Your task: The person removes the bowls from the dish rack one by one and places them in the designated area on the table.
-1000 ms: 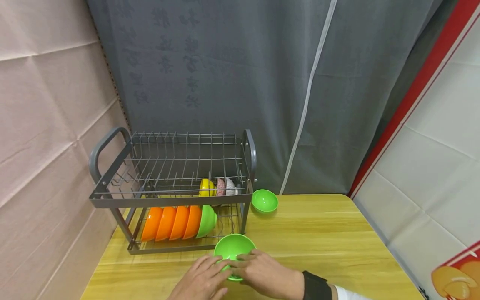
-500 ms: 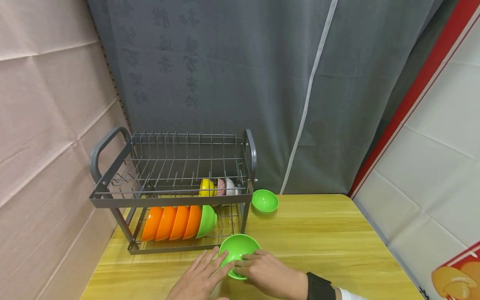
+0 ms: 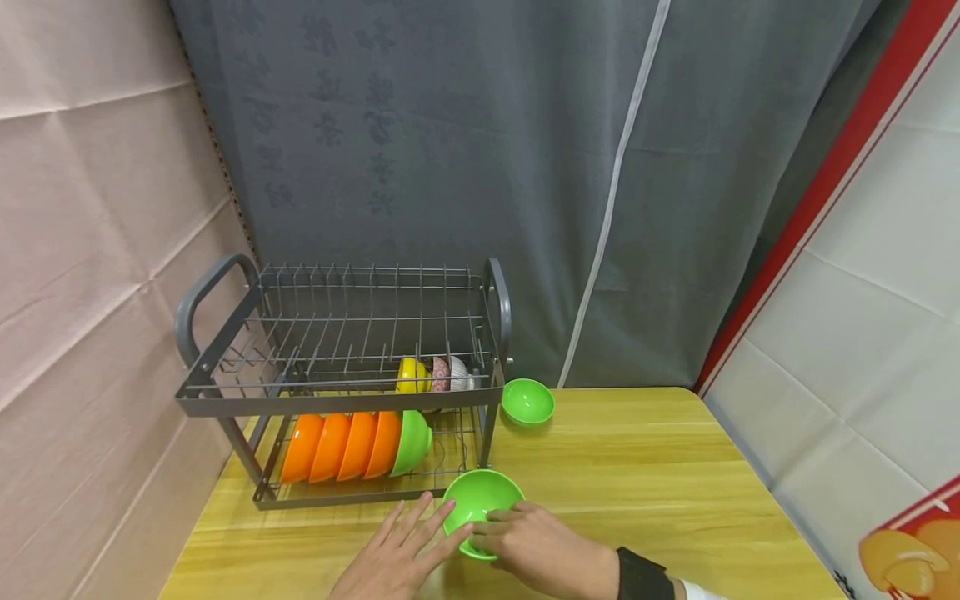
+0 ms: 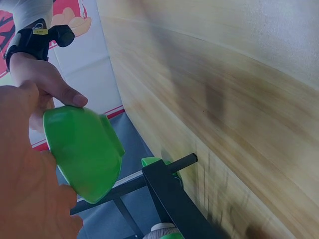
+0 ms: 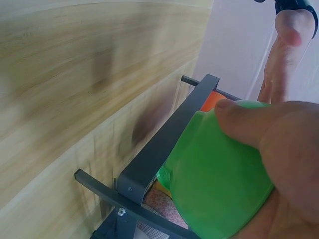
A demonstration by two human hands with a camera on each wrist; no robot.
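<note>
My right hand (image 3: 546,550) pinches the near side of a green bowl (image 3: 478,493), fingers over the inside. In the right wrist view its thumb (image 5: 239,119) presses on the outside of the bowl (image 5: 217,174). The bowl is held in front of the dish rack's right part, its inside visible from the head. My left hand (image 3: 401,557) is spread with straight fingers just left of the bowl; whether it touches the rim cannot be told. In the left wrist view the bowl (image 4: 84,149) shows its outer side, beyond the left hand (image 4: 30,184).
A grey two-tier dish rack (image 3: 341,406) stands on the wooden table (image 3: 637,500). Its lower tier bears several orange bowls (image 3: 348,447), a green bowl (image 3: 412,443), and small yellow (image 3: 413,377), pink and white ones behind. Another green bowl (image 3: 528,402) sits right of the rack.
The held green bowl has shifted slightly right with my right hand. My left hand has drawn away from the bowl's inside to the left, its fingers spreading.
</note>
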